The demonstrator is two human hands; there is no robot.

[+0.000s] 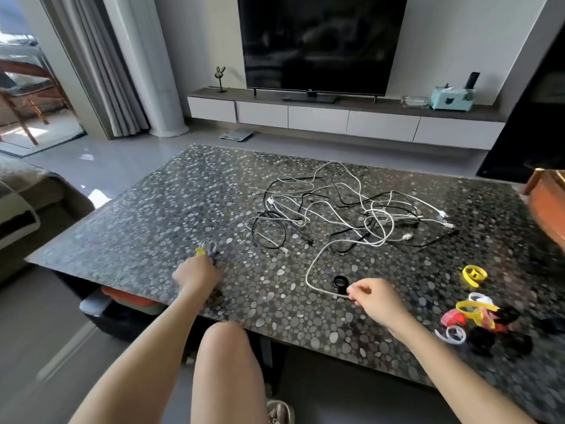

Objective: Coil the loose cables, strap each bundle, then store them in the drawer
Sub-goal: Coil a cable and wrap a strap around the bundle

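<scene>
Here, the right hand pinches a long white cable on the dark pebbly worktop. The blurry left hand touches a small yellow-strapped cable bundle; I cannot tell its grip.

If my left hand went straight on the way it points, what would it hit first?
Your left hand would most likely meet the small yellow-strapped coiled bundle on the table, right ahead of it. Blur hides whether they already touch.
</scene>
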